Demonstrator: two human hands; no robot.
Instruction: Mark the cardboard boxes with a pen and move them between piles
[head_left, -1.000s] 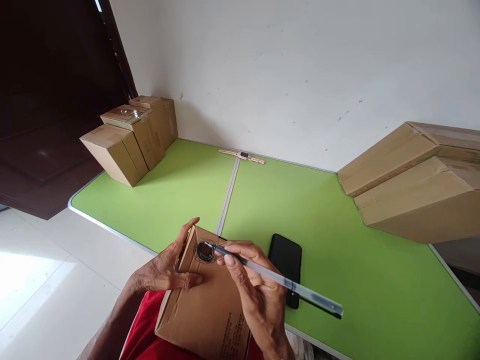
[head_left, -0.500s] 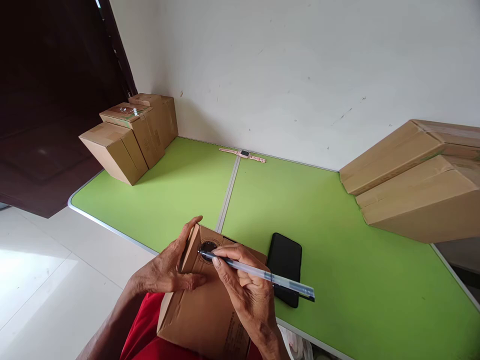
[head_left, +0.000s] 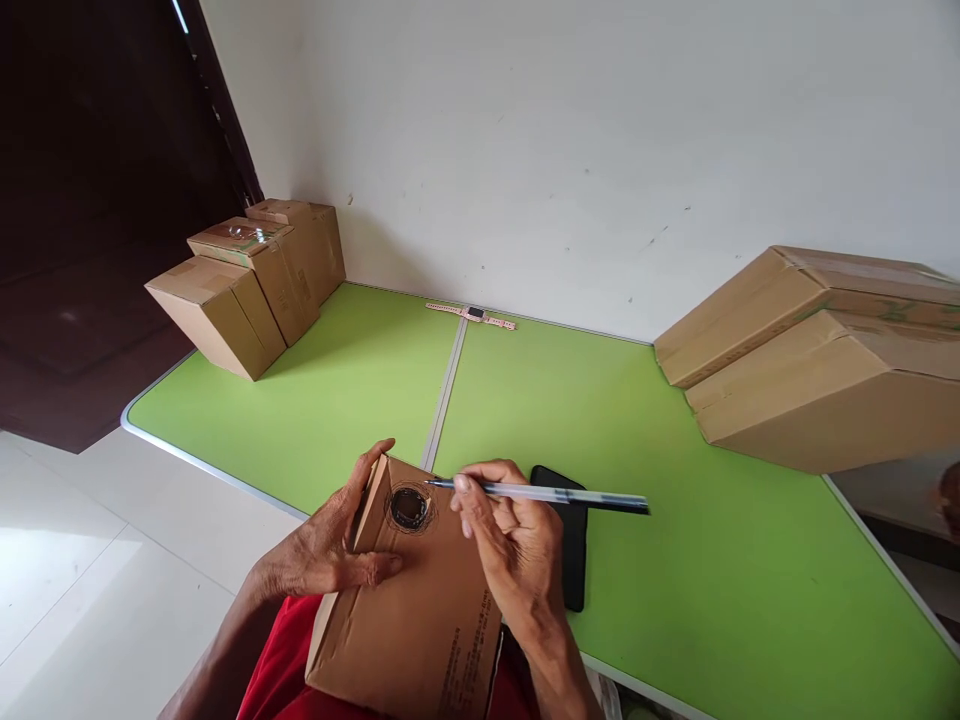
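My left hand grips the left edge of a cardboard box, thumb flat on its upper face and fingers round the far corner. The box rests tilted on my lap against the table's front edge. Near its top a dark round spot is ringed by loose scribbled pen lines; whether it is a hole or inked cannot be told. Between thumb and fingers my right hand pinches a pen with a clear barrel. Its tip points left, just to the right of the scribbled circle. Printed text shows low on the box.
On the green table a black phone lies behind my right hand. A pink-strapped watch lies by the wall. Several cardboard boxes stand at the left end, and two larger boxes at the right.
My right hand has moved the pen right and up, off the dark spot, uncovering it. The pen now lies nearly level. My left hand keeps its hold; the view has shifted slightly.
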